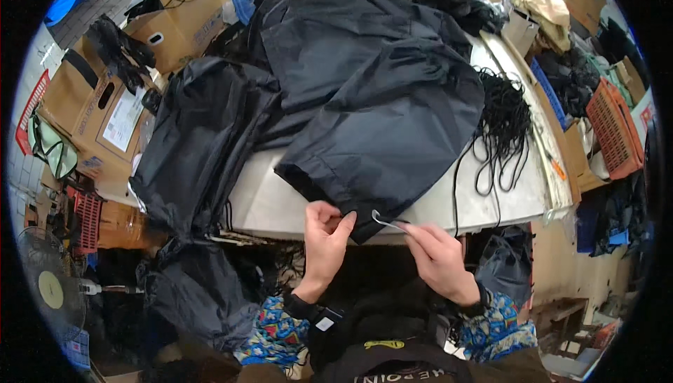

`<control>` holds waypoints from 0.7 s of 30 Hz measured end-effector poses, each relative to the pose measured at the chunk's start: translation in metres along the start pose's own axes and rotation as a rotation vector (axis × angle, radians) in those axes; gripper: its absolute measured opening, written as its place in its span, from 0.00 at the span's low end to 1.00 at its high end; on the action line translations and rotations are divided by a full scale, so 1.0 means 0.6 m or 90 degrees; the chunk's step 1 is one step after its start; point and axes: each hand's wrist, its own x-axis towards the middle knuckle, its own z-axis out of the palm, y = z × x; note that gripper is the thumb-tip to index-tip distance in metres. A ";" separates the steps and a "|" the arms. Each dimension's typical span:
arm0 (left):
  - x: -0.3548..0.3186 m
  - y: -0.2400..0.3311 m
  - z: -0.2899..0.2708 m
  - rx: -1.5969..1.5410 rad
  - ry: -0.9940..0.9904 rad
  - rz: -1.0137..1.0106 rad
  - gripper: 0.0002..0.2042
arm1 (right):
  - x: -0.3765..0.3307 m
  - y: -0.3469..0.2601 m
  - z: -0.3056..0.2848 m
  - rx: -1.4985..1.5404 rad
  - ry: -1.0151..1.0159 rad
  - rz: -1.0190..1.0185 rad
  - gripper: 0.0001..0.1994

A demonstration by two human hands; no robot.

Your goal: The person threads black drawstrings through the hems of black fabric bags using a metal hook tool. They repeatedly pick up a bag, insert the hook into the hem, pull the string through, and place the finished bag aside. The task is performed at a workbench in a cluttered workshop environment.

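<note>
A black fabric bag (392,130) lies spread on the white table (273,200), its near corner hanging over the front edge. My left hand (326,236) pinches that corner at the hem. My right hand (438,253) holds a thin metal wire hook (385,222), its looped tip right at the corner's hem opening. A black cord (457,193) runs down from the table toward my right hand.
More black fabric bags (200,144) are piled on the table's left and spill to the floor. A tangle of black cords (505,123) lies on the table's right. Cardboard boxes (105,109) stand left, an orange crate (613,130) right, a fan (49,285) at lower left.
</note>
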 end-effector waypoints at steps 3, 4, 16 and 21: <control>-0.044 -0.024 -0.002 -0.135 0.087 -0.079 0.17 | -0.012 0.013 0.036 0.026 0.014 0.018 0.10; -0.059 -0.008 0.010 -0.169 0.105 -0.105 0.18 | -0.020 0.021 0.044 0.042 0.013 0.042 0.10; -0.085 0.005 0.071 0.016 -0.035 -0.126 0.14 | -0.127 0.037 0.044 0.176 0.060 0.327 0.14; -0.108 0.012 0.095 -0.012 -0.112 -0.132 0.11 | -0.110 0.035 0.039 0.285 0.074 0.360 0.10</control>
